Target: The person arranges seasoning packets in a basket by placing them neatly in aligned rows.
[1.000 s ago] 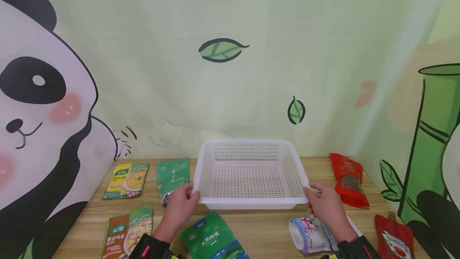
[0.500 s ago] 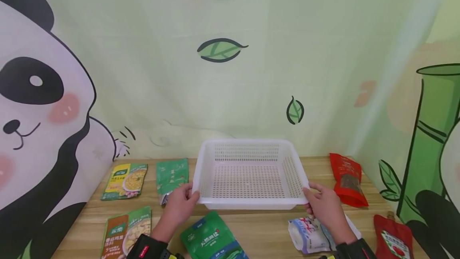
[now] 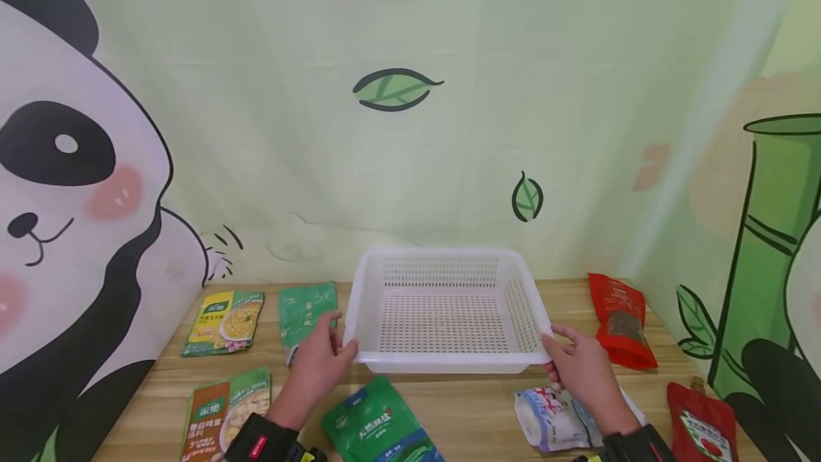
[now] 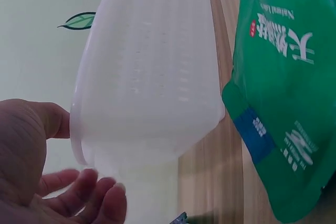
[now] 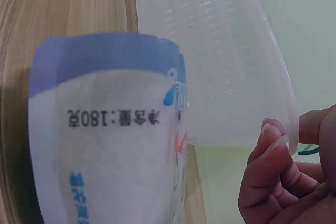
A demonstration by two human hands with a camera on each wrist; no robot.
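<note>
A white plastic basket (image 3: 449, 358) with slotted walls stands on the wooden table; nothing lies in it. At its near right corner my right hand (image 3: 585, 369) pinches the rim, thumb over it and curled fingers beneath, as the right wrist view shows the fingers (image 5: 265, 182). My left hand (image 3: 317, 369) is at the near left corner. Its thumb touches the rim, while the other fingers (image 4: 86, 192) are spread off it, loosely bent. Close to the left hand lies a green pouch (image 3: 383, 419). Under the right hand is a white and blue pouch (image 3: 551, 419).
Left on the table lie a yellow packet (image 3: 224, 323), a brown and green packet (image 3: 224, 416) and a teal pouch (image 3: 308, 309), partly behind my left hand. To the right are a red windowed bag (image 3: 622, 323) and a red spouted pouch (image 3: 702, 423). A printed backdrop (image 3: 449, 162) rises behind.
My left fingers have loosened from the basket's rim and lifted outward, leaving the thumb against it. The right hand and the basket stay in place.
</note>
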